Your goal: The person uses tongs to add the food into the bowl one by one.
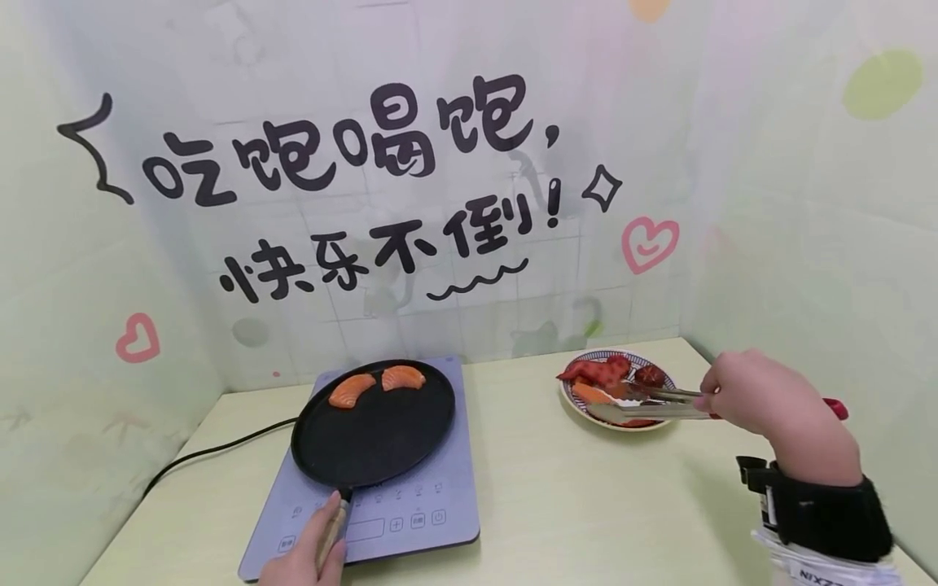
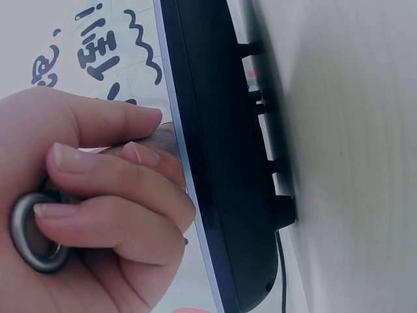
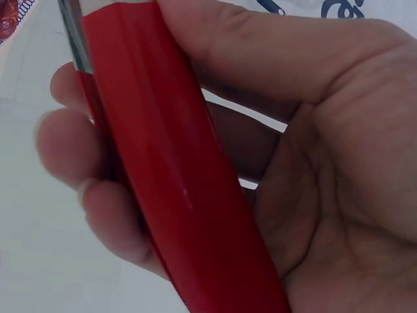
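My left hand (image 1: 311, 547) grips the wooden handle (image 1: 332, 533) of a flat black pan (image 1: 370, 443), its fingers curled round it in the left wrist view. Two orange salmon slices (image 1: 403, 377) lie apart near the pan's far rim. On the right, my right hand (image 1: 769, 403) holds metal tongs (image 1: 670, 411) by their red handles (image 3: 172, 156). The tongs' tips reach over a patterned plate (image 1: 586, 417) bearing orange pieces (image 1: 590, 393) and red food (image 1: 604, 371). Whether the tips pinch a piece cannot be made out.
Beneath the pan is a lilac induction cooktop (image 1: 462, 488) with touch controls along its front. A black cord (image 1: 220, 448) runs left from it across the pale table (image 1: 542, 488). Behind stands a printed wall covering (image 1: 454, 325), with another wall surface at right.
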The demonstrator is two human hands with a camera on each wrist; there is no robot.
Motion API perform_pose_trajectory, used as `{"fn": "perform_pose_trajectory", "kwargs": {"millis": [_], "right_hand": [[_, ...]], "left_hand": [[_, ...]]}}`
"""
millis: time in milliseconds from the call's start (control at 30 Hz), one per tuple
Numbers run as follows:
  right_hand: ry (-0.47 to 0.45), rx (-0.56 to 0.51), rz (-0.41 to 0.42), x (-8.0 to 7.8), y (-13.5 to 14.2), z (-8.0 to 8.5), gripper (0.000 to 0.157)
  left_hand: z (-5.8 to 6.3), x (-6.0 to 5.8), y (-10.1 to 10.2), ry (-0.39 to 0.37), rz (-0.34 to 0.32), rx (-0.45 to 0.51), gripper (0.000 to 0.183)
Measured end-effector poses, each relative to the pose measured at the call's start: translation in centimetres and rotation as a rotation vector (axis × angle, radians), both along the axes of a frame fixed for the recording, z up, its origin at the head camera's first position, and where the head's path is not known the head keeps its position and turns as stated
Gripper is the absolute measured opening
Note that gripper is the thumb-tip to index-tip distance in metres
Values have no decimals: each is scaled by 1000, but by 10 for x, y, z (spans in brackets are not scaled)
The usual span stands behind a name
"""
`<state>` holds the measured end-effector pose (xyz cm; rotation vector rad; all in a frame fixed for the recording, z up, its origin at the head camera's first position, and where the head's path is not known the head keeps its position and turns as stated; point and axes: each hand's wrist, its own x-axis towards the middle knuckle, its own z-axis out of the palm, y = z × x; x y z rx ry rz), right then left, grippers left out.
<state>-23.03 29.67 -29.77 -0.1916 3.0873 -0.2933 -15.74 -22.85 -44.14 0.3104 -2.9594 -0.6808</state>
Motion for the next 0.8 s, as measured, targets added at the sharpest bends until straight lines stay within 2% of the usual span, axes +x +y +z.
{"fn": "perform_pose_trajectory", "kwargs": {"millis": [500, 600, 800], "right_hand": [[-83, -128, -13, -7, 15, -14, 27], [-115, -155, -26, -9, 20, -18, 32], [-152, -211, -55, -11, 28, -23, 32]], "left_hand": [[5, 0, 1, -55, 10, 1, 59], [5, -1, 1, -60, 10, -2, 59], [4, -1, 1, -45, 6, 3, 59]]}}
